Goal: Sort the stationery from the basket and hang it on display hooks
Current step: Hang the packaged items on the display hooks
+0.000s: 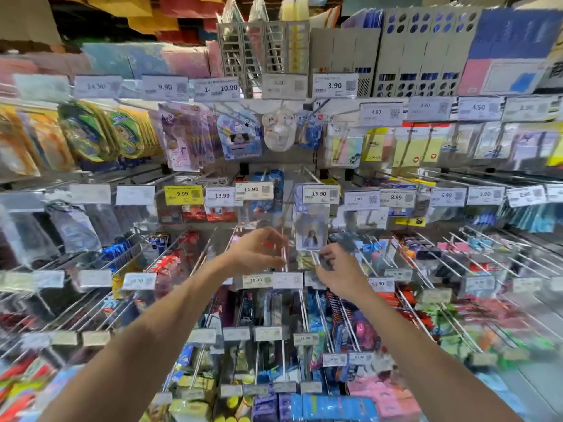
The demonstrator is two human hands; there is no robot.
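Your left hand curls round a clear red-printed plastic packet at the thin metal hook's front end. Your right hand's grip: cannot tell. The packet is likely light, slick and floppy, so pinch its top edge.

One price tag is yellow among white tags. Far left, round packs are green with yellow rims. Far right, sticky-note packs are yellow. Near packs are blue and pink.
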